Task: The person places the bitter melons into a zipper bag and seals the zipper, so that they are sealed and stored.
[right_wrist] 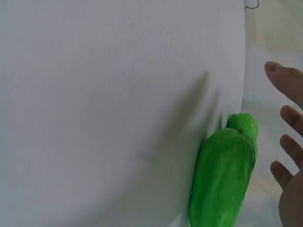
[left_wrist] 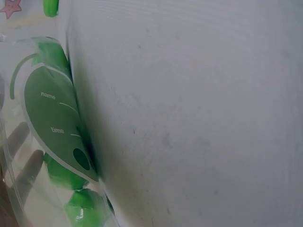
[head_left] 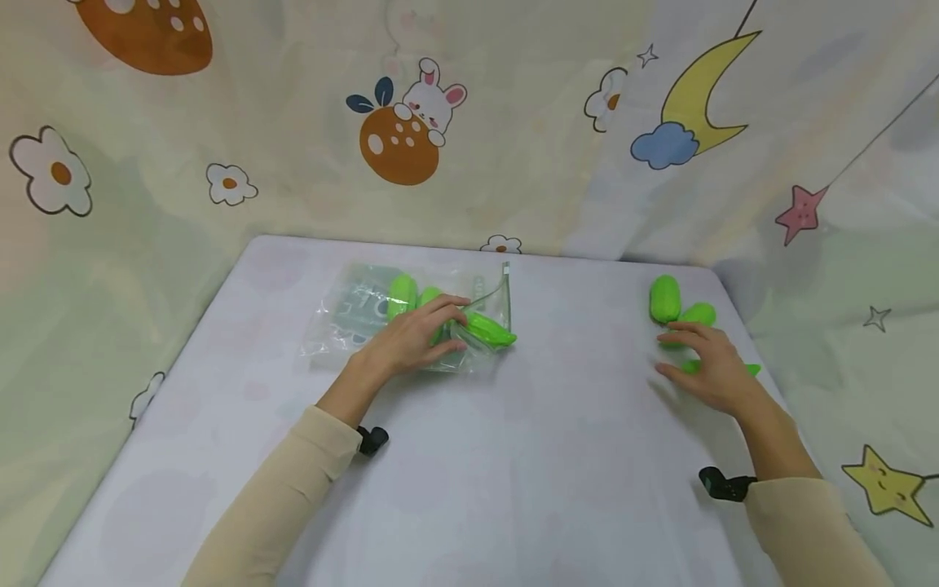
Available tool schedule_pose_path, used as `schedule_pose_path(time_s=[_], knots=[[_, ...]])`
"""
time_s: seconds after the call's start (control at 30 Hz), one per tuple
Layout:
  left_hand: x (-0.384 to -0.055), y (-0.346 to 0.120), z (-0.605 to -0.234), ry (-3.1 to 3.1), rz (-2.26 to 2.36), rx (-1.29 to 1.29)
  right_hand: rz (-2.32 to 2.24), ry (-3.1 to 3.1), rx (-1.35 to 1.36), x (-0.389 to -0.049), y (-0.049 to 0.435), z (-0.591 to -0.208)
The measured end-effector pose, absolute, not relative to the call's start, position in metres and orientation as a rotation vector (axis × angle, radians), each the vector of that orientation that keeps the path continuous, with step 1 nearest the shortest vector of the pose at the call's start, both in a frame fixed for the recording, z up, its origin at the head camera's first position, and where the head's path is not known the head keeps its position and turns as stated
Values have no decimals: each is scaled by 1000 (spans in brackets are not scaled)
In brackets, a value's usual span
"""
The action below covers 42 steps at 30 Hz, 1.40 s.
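A printed cartoon backdrop (head_left: 513, 98) stands behind a white-covered table (head_left: 572, 473). Two beige sleeves (head_left: 286, 497) reach in from the front edge. A clear zip bag (head_left: 352, 306) lies near the back edge, left of its middle, with a green leaf label (left_wrist: 49, 116) reading "name" and "time". The left hand (head_left: 411, 338) lies over the bag near its mouth; whether its fingers pinch the film or only rest on it, I cannot tell. The right hand (head_left: 711, 371), fingers and thumb spread and gripping nothing, hovers over loose green gourds (head_left: 664, 298) by the back right corner; one lies just beyond its fingers, others partly beneath it. Two smooth gourds (head_left: 401, 295) show in the bag behind the left hand, and a ridged gourd (head_left: 491, 329) lies at the mouth, just right of its fingertips. A small black camera (head_left: 376, 440) sits at each wrist.
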<state>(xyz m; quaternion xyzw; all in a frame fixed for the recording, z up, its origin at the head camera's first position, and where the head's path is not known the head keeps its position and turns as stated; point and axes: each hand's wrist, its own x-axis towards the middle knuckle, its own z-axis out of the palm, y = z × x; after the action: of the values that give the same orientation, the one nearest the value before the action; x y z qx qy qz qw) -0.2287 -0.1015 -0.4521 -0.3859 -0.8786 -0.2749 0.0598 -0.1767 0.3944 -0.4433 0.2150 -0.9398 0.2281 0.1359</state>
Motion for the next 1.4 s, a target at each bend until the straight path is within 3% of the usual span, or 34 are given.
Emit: schedule_pose_path(time_s=[0.73,1.4], knots=[[-232,-101,-450,-2636,-846,-1171,480,-2973,365,-164,427,-440],[-230,-103,-448,-2650,-821,-1136,404,-3020,423,-149,448,-449]])
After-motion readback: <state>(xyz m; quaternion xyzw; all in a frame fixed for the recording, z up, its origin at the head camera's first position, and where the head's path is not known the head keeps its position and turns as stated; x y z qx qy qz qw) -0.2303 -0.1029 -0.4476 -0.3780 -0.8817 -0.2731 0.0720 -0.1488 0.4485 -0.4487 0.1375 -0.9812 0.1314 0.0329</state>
